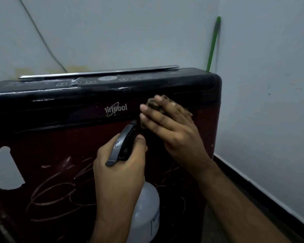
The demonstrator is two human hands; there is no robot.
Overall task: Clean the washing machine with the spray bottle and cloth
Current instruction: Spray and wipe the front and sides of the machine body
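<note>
two hands are at work on the front of the washing machine [60, 155], and going by how things lie the job looks to be somewhere in the middle, not near its end. starting at nine o'clock, the dark red front panel carries pale scribbled marks and an irregular pale patch at its left edge; none of that looks wiped yet, though the dim light makes it hard to judge. the glossy black band above it, with the brand badge [115, 109] at about eleven o'clock from the hands, shows some shine but also dull smears along the top control strip, so i would say the top still wants attention. near the middle, the left hand [119, 165] is curled round the neck of the spray bottle [146, 207], thumb up beside the dark trigger head, whose nozzle points up at the band; the clear body hangs below toward six o'clock. just to its right, at one o'clock from it, the right hand [167, 127] presses a small brownish cloth [153, 104] flat against the band, fingers fairly straight over it, the cloth mostly hidden. farther right, at two o'clock, a green stick [213, 44] leans in the wall corner. what is left, in my judgement: the lower panel, the right edge and the lid area.
</note>
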